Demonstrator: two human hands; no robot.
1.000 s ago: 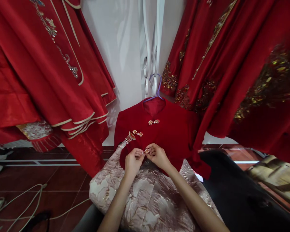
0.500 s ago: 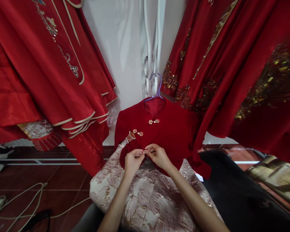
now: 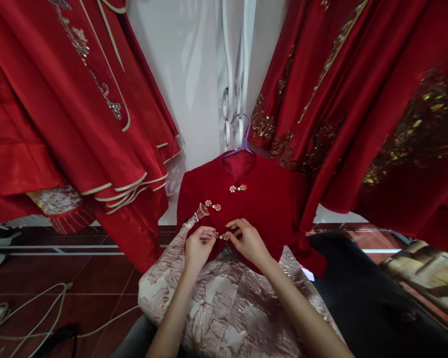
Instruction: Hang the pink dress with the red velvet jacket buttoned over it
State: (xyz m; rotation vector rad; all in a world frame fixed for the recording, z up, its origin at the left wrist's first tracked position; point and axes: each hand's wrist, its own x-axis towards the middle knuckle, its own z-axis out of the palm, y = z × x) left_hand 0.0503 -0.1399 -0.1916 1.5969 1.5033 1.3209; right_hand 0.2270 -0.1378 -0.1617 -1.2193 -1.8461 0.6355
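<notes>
A small red velvet jacket (image 3: 269,204) hangs on a purple hanger (image 3: 242,130) from a white door handle. Pearl flower clasps (image 3: 238,188) run down its front, and a beaded tassel (image 3: 200,213) hangs at its left edge. My left hand (image 3: 197,244) and my right hand (image 3: 247,239) meet at the jacket's lower front. Both pinch the ends of a pearl clasp (image 3: 221,235) stretched between their fingertips. Below the jacket hangs a pale pink brocade skirt (image 3: 227,303), under my forearms.
Red embroidered robes (image 3: 78,99) hang at the left, and red satin gowns with gold sequins (image 3: 358,99) at the right. White cables (image 3: 41,303) lie on the dark red tiled floor at the lower left. A black cloth (image 3: 366,298) covers something at the lower right.
My left hand has slid a little to the left and my right hand a little to the right, so the pearl clasp now shows stretched between them instead of bunched under the fingertips.
</notes>
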